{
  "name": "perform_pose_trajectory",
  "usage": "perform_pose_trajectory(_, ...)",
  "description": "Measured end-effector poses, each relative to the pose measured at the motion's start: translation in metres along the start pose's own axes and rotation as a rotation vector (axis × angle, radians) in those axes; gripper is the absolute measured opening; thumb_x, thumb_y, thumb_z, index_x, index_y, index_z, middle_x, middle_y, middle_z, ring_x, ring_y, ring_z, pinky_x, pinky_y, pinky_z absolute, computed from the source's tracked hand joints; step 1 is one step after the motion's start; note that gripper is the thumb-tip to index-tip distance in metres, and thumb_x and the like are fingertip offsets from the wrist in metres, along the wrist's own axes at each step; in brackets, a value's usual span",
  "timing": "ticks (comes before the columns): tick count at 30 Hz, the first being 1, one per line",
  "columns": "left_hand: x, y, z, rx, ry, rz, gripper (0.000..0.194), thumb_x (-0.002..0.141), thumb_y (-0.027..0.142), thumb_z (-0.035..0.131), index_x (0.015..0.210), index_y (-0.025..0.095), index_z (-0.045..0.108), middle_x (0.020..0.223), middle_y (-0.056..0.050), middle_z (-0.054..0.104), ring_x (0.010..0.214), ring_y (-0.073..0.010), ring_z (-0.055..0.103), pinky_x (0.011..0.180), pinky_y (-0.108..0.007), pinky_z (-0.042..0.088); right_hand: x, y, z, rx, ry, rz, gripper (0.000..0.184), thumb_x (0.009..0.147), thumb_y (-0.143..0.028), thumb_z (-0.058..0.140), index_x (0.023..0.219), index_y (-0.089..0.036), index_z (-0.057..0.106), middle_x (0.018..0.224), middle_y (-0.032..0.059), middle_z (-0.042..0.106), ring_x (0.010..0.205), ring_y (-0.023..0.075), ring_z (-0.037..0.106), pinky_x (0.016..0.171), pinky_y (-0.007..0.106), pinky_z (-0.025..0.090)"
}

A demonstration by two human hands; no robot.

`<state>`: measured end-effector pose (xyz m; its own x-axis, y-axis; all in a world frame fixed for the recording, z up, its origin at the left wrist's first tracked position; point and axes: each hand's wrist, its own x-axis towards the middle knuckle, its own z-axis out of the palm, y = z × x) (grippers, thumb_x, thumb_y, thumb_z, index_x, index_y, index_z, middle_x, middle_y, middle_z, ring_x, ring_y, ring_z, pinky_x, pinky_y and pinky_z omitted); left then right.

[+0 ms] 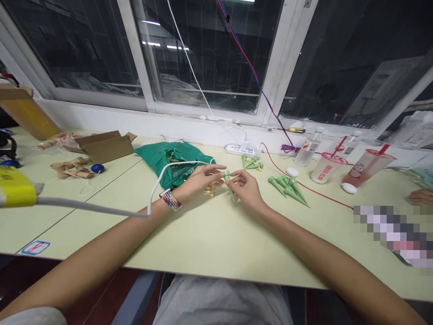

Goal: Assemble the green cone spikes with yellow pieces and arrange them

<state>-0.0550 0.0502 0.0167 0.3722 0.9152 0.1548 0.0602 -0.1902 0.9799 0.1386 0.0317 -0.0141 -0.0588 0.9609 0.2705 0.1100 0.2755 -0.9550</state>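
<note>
Between my two hands is a green cone-shaped plant watering spike (pixel 232 195), its cap up and its tip pointing down at the table. My right hand (pixel 249 190) is closed, pinching the spike near its cap. From the other side, the fingers of my left hand (pixel 203 178) meet at the cap, also closed on it. Several small yellow plastic pieces (pixel 209 191) lie just below my left hand, partly hidden. Right of my hands is a group of green spikes (pixel 291 189); farther back lie more spikes with yellow pieces (pixel 252 163).
Behind my left hand lies an open green plastic bag (pixel 155 158). A white cable (pixel 101 207) crosses over my left forearm. Drink cups (pixel 326 169), a bottle (pixel 307 149) and a power strip (pixel 241 150) stand toward the window. Left are a cardboard box (pixel 104 146) and wooden toys (pixel 71 169). Another person's hand (pixel 421 196) shows far right.
</note>
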Motion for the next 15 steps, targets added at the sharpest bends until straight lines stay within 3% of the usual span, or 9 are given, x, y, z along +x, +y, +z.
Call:
perform_pose_trajectory(3,0.007,-0.002,-0.010,-0.121,0.029,-0.025,0.049,0.078,0.042,0.085,0.117,0.013,0.075,0.097,-0.012,0.078,0.090,-0.0210,0.075,0.088,-0.034,0.060,0.009,0.001,0.017,0.044,0.017,-0.030,0.045,0.074,-0.055,0.078,0.097,-0.020,0.062,0.081,0.0012,0.069,0.062,0.0143,0.060,0.055,0.025,0.048)
perform_pose_trajectory(8,0.011,0.007,-0.022,-0.248,0.149,0.031,0.048,0.084,0.034,0.081,0.126,0.014,0.072,0.090,-0.007,0.075,0.082,-0.0160,0.073,0.085,-0.031,0.060,-0.004,-0.006,0.039,0.056,0.005,-0.110,0.028,0.095,-0.051,0.055,0.095,-0.023,0.058,0.086,0.0005,0.068,0.068,0.0150,0.061,0.061,0.026,0.049)
perform_pose_trajectory(11,0.010,0.016,-0.025,-0.277,0.173,0.068,0.047,0.087,0.029,0.075,0.130,0.012,0.068,0.089,-0.007,0.073,0.085,-0.0179,0.074,0.084,-0.031,0.060,-0.022,-0.009,0.050,-0.182,-0.108,-0.242,0.022,0.099,-0.036,0.048,0.083,-0.023,0.056,0.078,-0.0005,0.065,0.070,0.0161,0.059,0.067,0.028,0.046)
perform_pose_trajectory(15,0.007,0.021,-0.024,-0.306,0.159,0.103,0.051,0.089,0.025,0.072,0.137,0.011,0.064,0.091,-0.007,0.072,0.083,-0.0181,0.074,0.087,-0.035,0.060,-0.036,-0.008,0.067,-0.563,-0.328,-0.573,0.020,0.098,-0.025,0.050,0.081,-0.022,0.061,0.085,0.0044,0.068,0.086,0.0212,0.058,0.083,0.034,0.047)
